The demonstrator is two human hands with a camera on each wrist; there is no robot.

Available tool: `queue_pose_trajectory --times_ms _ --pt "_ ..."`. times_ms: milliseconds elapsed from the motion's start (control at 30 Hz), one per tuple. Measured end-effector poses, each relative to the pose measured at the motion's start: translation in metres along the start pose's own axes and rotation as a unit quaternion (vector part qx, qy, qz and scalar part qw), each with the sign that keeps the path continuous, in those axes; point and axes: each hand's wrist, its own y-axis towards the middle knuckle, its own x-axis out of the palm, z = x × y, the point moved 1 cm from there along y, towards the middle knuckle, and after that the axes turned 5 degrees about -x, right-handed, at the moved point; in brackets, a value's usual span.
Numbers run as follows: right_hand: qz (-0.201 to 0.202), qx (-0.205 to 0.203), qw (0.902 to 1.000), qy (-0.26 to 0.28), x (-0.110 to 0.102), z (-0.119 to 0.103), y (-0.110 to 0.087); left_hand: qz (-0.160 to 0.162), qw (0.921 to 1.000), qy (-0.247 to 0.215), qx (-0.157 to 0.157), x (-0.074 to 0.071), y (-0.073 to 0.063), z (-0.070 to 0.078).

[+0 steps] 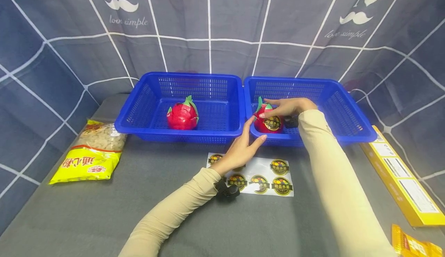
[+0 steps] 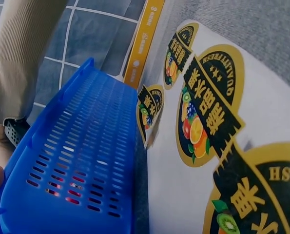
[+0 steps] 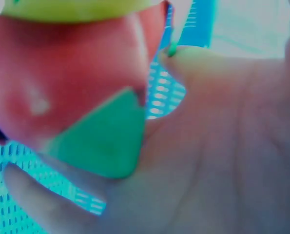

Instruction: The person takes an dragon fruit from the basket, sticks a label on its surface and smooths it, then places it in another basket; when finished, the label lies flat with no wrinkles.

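In the right blue basket (image 1: pixel 347 138), a red dragon fruit (image 1: pixel 275 130) with green leaf tips bears a round black-and-gold sticker (image 1: pixel 272 123). My right hand (image 1: pixel 290 106) holds this fruit from above, thumb and fingers spread around it. Seen from the right wrist, the dragon fruit (image 3: pixel 76 73) lies close against the palm. My left hand (image 1: pixel 241 149) reaches to the basket's front left corner, fingers extended at the rim beside the fruit and thumb apart. Below that hand lies a white sticker sheet (image 1: pixel 253 191) with several matching stickers.
Another dragon fruit (image 1: pixel 182 116) sits in the left blue basket (image 1: pixel 167 135), which stands beside the right one. A yellow bag of pasta (image 1: pixel 92 153) lies at the left. At the right are a long yellow box (image 1: pixel 403 180) and an orange packet (image 1: pixel 413 245).
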Motion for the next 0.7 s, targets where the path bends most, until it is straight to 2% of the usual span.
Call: queue_pose_trajectory --times_ms 100,300,500,700 --pt "0.023 -0.026 0.9976 -0.059 -0.001 -0.001 -0.001 0.003 1.0 0.008 -0.002 -0.002 -0.001 0.0" --pt "0.073 -0.061 0.9912 -0.092 0.008 -0.002 -0.009 -0.01 0.9998 0.016 0.003 -0.005 -0.005 0.001" --pt "0.151 -0.096 0.9797 -0.09 0.02 -0.008 -0.021 -0.021 0.9993 0.017 0.024 -0.013 -0.017 0.001" --pt "0.194 -0.117 0.9726 -0.051 0.033 -0.015 -0.035 -0.026 0.9991 -0.001 0.033 -0.02 -0.037 -0.003"
